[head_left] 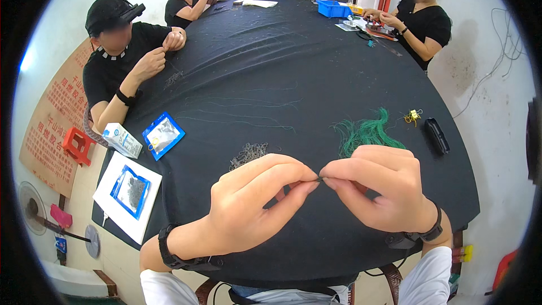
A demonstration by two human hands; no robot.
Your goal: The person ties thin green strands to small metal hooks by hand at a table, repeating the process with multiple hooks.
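Observation:
Above the near part of the black-covered table, my left hand (257,200) and my right hand (378,189) meet fingertip to fingertip. Thumb and forefinger are pinched together on each. A tiny dark speck shows where the tips meet, too small to name. Just beyond my left hand lies a heap of small grey wire pieces (248,155), partly covered by it. A bundle of green thread (370,133) spreads out beyond my right hand, its near end hidden by that hand. Several single thin green threads (243,116) lie stretched across the cloth farther off.
At left are a blue-edged pouch (164,135), a drink carton (122,140) and a white board (121,220) bearing another pouch (131,191). Yellow clips (412,116) and a black case (436,135) lie right. Several people sit around the table; blue trays (339,8) stand far off.

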